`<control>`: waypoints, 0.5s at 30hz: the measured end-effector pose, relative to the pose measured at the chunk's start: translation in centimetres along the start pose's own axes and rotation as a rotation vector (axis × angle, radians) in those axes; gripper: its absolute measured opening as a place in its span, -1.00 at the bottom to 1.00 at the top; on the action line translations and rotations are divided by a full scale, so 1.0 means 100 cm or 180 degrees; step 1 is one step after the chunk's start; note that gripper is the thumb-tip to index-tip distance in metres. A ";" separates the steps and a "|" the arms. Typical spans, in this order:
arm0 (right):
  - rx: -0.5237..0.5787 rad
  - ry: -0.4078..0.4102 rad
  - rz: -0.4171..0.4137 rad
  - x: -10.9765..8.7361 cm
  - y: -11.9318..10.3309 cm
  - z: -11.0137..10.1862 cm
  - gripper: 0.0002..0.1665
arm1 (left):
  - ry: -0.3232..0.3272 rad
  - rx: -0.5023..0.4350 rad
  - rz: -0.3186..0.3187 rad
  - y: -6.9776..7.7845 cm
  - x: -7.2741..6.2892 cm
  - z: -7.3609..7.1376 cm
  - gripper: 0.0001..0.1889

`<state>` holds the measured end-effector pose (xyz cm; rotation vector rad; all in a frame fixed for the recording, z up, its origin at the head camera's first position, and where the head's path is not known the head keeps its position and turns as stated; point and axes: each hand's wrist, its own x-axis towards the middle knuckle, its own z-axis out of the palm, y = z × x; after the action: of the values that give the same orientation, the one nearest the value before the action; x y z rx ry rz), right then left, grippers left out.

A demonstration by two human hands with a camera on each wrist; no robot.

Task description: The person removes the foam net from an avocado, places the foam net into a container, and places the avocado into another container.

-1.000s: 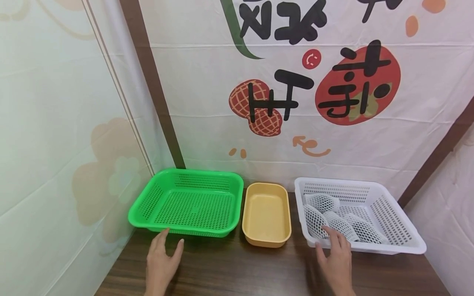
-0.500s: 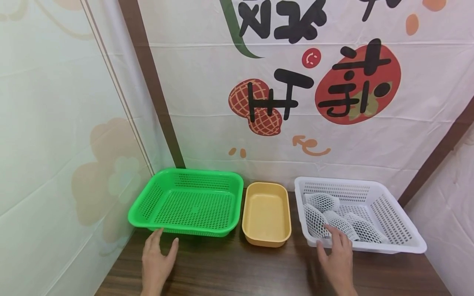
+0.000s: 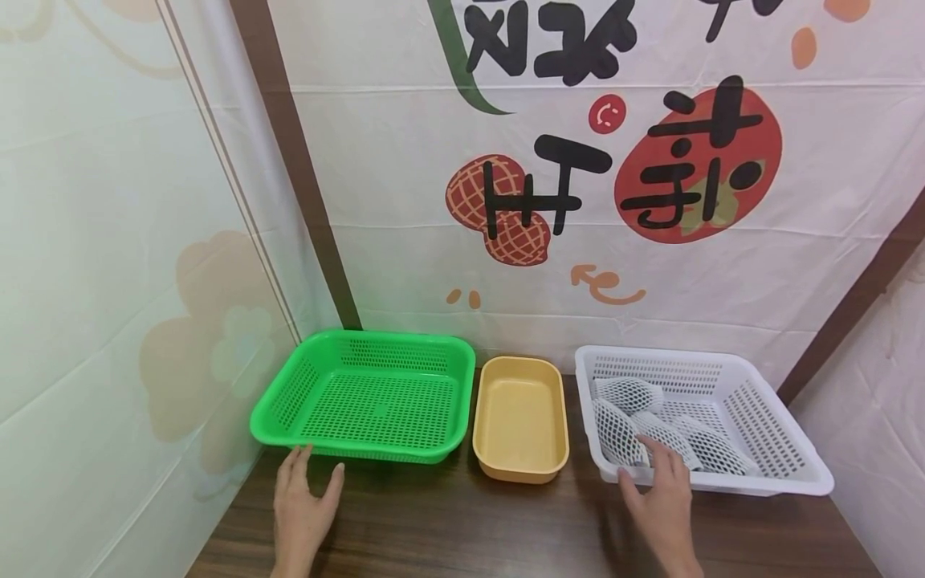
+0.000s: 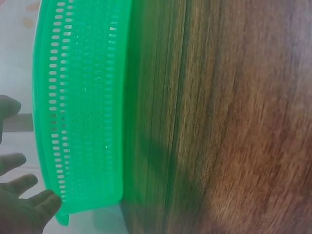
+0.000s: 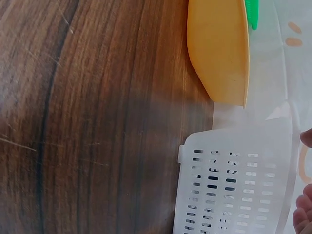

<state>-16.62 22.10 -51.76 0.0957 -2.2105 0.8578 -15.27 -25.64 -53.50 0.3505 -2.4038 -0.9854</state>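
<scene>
My left hand [image 3: 302, 502] hovers before the near rim of a green perforated basket [image 3: 361, 451], fingers spread and holding nothing. In the left wrist view its fingertips overlap the end of that basket's rim. On the other side, my right hand [image 3: 661, 498] is at the near left corner of a white perforated basket [image 3: 788, 474], thumb and fingers apart. Several pieces of white foam netting [image 3: 617, 433] lie in the white basket's left half, bulging as if around something hidden inside. The right fingertips overlap the nearest netting piece in the head view.
Between the baskets stands a yellow oblong tray [image 3: 519, 474]. All three containers line the back of a dark wood table [image 3: 462, 530]. A printed cloth [image 3: 405, 281] hangs right behind them, and more cloth closes off the left and right sides.
My left hand has drifted slightly left and down. My right hand has shifted a little to the right. The baskets, tray and netting pieces stay in place.
</scene>
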 end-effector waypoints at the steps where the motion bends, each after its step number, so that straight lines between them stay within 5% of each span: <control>1: 0.0001 -0.0008 0.0016 0.001 0.000 0.000 -0.29 | 0.0024 -0.0012 0.0016 -0.001 0.001 0.000 -0.33; 8: -0.0002 -0.0024 0.0016 0.008 -0.002 -0.001 -0.24 | 0.0233 -0.0042 0.0187 -0.007 0.008 -0.002 -0.33; 15: -0.0031 -0.0041 0.0087 0.012 0.001 -0.004 -0.18 | 0.0187 -0.0038 0.0168 -0.008 0.013 -0.003 -0.32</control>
<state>-17.25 22.63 -50.84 0.0664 -2.2324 0.8634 -16.19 -26.94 -53.46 0.3059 -2.3413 -0.9525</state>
